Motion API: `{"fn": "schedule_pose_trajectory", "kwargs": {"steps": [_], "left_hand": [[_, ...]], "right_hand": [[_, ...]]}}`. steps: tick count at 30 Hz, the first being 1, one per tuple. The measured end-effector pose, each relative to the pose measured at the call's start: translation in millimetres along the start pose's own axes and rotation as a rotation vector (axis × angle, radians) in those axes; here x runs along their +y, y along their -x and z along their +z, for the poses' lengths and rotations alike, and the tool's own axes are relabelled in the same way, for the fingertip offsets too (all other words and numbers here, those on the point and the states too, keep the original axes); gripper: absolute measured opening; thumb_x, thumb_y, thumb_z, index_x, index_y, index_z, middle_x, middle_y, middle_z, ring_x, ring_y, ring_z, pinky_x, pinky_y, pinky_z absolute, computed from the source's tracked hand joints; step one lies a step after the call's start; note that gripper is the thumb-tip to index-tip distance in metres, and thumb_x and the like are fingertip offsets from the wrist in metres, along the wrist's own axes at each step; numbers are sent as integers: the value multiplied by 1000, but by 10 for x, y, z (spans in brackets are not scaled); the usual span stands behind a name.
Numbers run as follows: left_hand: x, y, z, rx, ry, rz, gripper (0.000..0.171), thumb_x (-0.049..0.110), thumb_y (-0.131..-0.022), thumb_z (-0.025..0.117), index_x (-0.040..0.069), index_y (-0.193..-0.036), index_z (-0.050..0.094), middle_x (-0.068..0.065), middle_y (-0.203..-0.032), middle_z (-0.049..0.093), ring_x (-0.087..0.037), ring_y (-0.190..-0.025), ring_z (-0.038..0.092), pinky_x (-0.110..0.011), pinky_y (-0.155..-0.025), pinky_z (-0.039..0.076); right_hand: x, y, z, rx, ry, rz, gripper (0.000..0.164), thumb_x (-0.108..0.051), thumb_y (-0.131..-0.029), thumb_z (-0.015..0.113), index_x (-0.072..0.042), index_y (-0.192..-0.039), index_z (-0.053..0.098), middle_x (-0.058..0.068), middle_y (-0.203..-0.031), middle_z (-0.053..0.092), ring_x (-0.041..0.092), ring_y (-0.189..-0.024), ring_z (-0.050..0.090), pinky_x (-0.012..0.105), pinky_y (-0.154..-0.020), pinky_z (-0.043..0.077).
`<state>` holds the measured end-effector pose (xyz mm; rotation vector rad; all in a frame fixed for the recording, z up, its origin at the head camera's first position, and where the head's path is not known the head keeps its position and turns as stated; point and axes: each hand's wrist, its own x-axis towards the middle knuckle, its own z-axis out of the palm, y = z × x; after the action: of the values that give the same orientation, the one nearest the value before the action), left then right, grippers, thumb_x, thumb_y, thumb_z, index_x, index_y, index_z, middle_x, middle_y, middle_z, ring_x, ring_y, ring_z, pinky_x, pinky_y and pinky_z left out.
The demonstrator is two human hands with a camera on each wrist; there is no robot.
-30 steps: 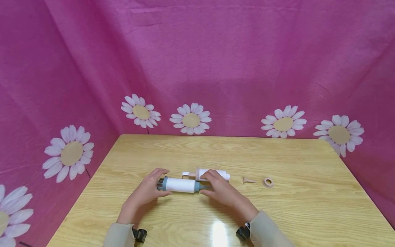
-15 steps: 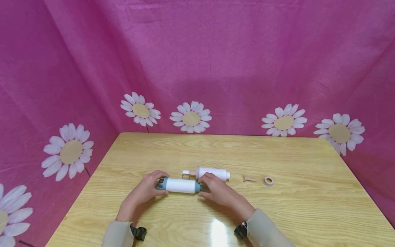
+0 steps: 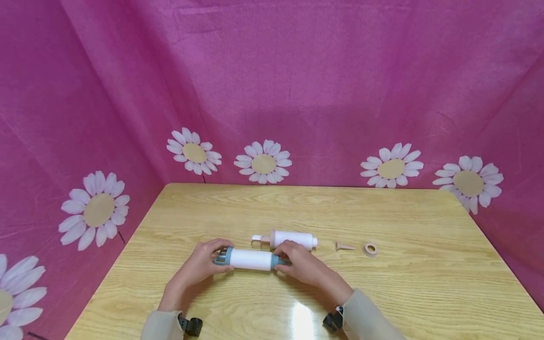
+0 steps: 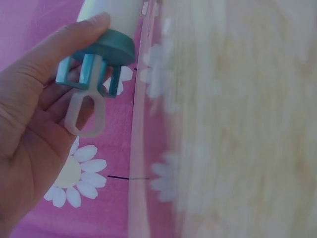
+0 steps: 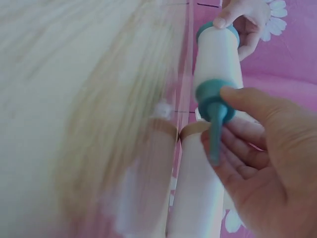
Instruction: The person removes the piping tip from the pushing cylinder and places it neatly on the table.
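Observation:
A white-barrelled icing syringe (image 3: 250, 259) with teal ends lies crosswise between my hands. My left hand (image 3: 201, 261) holds its teal handle end, thumb on the barrel beside the collar in the left wrist view, where a pale ring-shaped plunger pull (image 4: 86, 114) sticks out. At the other end my right hand (image 3: 303, 263) pinches the teal cap; a narrow teal nozzle (image 5: 216, 134) points out past the fingers in the right wrist view. Just behind lies a second white syringe (image 3: 293, 239) with a beige collar, partly covered by my right hand.
A small beige nozzle (image 3: 344, 247) and a beige ring (image 3: 370, 249) lie to the right on the wooden table (image 3: 382, 293). Pink cloth (image 3: 297, 94) with daisies hangs round the table's back and sides.
My fingers have closed in on both ends of the teal syringe. It has shifted slightly toward me. The second syringe, nozzle and ring stay in place.

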<state>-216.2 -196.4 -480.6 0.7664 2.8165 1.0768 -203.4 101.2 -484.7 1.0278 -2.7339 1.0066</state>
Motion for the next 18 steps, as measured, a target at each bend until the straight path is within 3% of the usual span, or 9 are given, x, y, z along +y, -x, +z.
{"fn": "schedule_pose_trajectory", "kwargs": {"steps": [5,18], "left_hand": [[63,25,-14,56,-10,6,52,21,-72,87,9,-118,66,-7,-120,70,-24,-106,67,-42,-91,57],[323,38,-64,159,39,81,49,16,-70,89,16,-114,67,0,-115,72,-14,-102,66,-37,-88,58]], "right_hand": [[13,35,-43,44,-103,16,21,-14,-87,74,-6,-104,65,4,-100,65,14,-90,62,23,-80,56],[82,160,-193,254,-246,-147,28,-3,-80,78,-9,-105,64,5,-100,66,13,-88,64,30,-79,60]]}}
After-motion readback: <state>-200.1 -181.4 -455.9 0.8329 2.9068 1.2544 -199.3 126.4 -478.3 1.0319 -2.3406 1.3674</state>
